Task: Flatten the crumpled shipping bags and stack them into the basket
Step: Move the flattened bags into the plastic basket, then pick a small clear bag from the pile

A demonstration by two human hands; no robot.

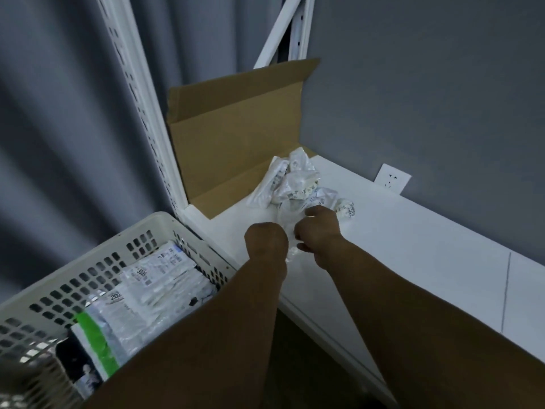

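Both hands grip one crumpled bag (288, 236) just above the white shelf (413, 246): the left hand (267, 242) holds its left edge with curled fingers, the right hand (320, 228) pinches the opposite edge, and the film is bunched between them, so no long axis can be made out. The pile of crumpled bags (295, 184) lies just beyond the right hand. The basket (88, 246), holding flattened bags (156, 287), lies left of and nearer than the hands, on the left hand's side, so transfer would likely go that way once the bag is spread.
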